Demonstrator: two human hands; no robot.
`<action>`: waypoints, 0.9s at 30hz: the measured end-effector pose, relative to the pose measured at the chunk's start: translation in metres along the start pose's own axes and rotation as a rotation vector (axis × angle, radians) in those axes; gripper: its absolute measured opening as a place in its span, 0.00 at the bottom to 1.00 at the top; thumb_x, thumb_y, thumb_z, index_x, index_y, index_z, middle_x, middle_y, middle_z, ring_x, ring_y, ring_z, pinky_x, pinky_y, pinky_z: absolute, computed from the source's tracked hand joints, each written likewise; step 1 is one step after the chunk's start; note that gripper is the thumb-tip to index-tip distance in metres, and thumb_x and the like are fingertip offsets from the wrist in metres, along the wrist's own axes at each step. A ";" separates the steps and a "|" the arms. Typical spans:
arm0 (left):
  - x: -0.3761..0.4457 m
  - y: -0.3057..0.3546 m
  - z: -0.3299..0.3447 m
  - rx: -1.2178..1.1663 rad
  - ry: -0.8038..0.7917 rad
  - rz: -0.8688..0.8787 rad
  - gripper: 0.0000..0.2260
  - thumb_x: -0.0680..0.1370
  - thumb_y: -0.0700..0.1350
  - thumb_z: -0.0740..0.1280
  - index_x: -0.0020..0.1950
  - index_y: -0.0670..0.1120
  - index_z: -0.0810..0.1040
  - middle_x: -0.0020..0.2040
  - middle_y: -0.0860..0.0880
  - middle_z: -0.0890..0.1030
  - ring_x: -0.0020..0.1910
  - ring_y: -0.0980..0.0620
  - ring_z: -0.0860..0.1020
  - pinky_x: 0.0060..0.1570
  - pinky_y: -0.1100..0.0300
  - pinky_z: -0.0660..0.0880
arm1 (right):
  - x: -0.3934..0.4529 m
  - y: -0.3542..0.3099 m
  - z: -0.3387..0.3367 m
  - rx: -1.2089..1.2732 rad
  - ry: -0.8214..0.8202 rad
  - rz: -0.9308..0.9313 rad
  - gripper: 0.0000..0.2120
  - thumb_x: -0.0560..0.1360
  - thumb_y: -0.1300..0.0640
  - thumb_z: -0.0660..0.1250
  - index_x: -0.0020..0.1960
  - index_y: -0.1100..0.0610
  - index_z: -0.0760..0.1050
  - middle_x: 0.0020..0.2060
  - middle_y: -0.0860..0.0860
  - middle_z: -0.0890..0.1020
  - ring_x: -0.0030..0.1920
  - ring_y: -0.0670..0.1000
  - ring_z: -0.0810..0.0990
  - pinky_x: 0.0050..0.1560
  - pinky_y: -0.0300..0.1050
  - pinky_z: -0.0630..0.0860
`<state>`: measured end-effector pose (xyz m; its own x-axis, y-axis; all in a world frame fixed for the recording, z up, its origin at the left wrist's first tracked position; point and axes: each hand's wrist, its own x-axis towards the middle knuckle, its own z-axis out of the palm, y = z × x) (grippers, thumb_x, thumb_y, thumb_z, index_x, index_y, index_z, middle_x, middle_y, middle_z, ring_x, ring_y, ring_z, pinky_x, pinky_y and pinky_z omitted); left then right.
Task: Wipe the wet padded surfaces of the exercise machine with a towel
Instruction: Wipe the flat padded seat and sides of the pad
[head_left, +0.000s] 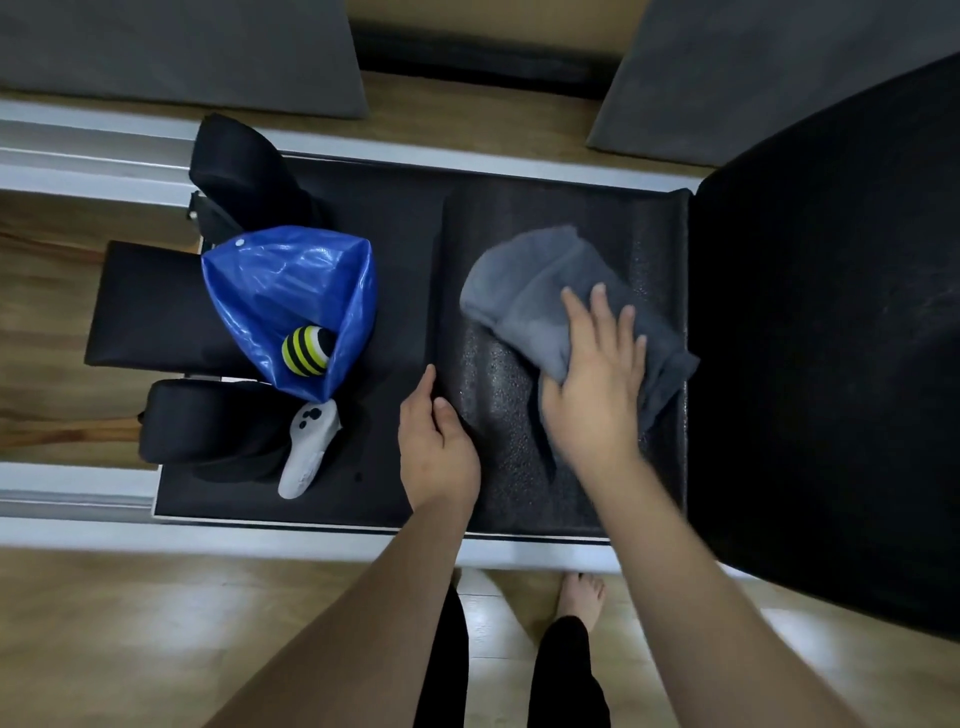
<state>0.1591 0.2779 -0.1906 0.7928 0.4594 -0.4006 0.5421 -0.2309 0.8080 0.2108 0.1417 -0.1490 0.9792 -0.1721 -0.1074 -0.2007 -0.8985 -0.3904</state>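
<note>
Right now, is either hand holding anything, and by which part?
The right hand presses flat on the near end of the crumpled grey towel. The left hand grips the left edge of the wet black textured mat.

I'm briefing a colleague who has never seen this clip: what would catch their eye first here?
First the glossy blue plastic bag at left on the black padded carriage, with a yellow-and-black striped ball inside and a white handheld controller just below it. Then the right hand pressing a crumpled grey towel onto the droplet-beaded black mat, while the left hand holds the mat's left edge.
</note>
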 end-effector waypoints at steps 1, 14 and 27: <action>0.001 -0.002 0.000 0.008 -0.002 -0.010 0.18 0.84 0.45 0.56 0.73 0.55 0.70 0.67 0.60 0.72 0.62 0.66 0.68 0.58 0.70 0.61 | -0.025 0.000 0.002 -0.006 -0.022 -0.018 0.40 0.70 0.62 0.67 0.78 0.48 0.56 0.80 0.52 0.55 0.78 0.64 0.51 0.76 0.64 0.49; 0.000 0.000 0.000 0.029 0.001 0.011 0.18 0.84 0.45 0.56 0.73 0.55 0.70 0.67 0.57 0.73 0.66 0.58 0.71 0.60 0.67 0.62 | -0.041 -0.005 0.008 0.006 -0.016 0.078 0.36 0.71 0.57 0.68 0.77 0.50 0.59 0.78 0.54 0.60 0.77 0.65 0.53 0.75 0.65 0.52; -0.001 0.002 0.000 0.023 0.008 0.020 0.18 0.84 0.46 0.55 0.73 0.55 0.70 0.68 0.57 0.73 0.66 0.60 0.70 0.57 0.72 0.62 | 0.021 -0.022 0.002 0.035 0.020 0.049 0.37 0.72 0.60 0.66 0.78 0.48 0.57 0.79 0.52 0.56 0.78 0.64 0.52 0.76 0.64 0.50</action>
<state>0.1594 0.2775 -0.1886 0.8014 0.4613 -0.3807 0.5323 -0.2598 0.8057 0.2363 0.1588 -0.1439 0.9686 -0.2235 -0.1088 -0.2486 -0.8744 -0.4168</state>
